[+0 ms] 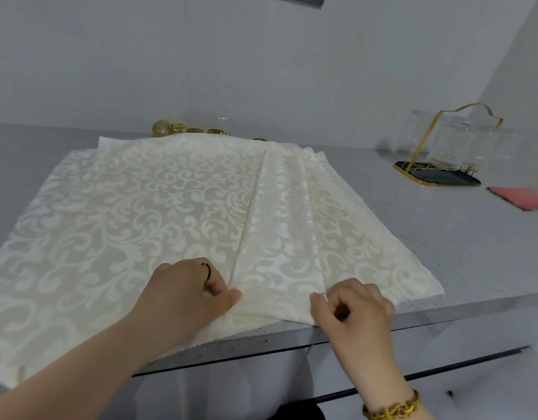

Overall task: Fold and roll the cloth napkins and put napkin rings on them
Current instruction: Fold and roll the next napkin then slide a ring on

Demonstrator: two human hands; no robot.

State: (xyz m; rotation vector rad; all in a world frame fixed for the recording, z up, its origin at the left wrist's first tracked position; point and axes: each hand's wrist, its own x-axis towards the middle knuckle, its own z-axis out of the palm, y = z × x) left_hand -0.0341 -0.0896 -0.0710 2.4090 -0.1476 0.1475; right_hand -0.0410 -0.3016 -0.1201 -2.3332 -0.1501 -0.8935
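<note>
A cream damask cloth napkin (134, 213) lies spread on the grey counter (461, 256), over other napkins whose edges show at the right. Its right part is folded into a narrow pleated strip (280, 225) that runs from the near edge to the far edge. My left hand (189, 295) pinches the strip's left crease at the near end. My right hand (349, 310) pinches the strip's right crease at the near edge. Several gold napkin rings (192, 130) stand behind the napkin's far edge, partly hidden by the cloth.
A gold wire rack (443, 140) with clear glasses stands on a black tray (437, 177) at the far right. A red cloth (522, 197) lies at the right edge. The counter's front edge (413, 316) runs just below my hands. A grey wall rises behind.
</note>
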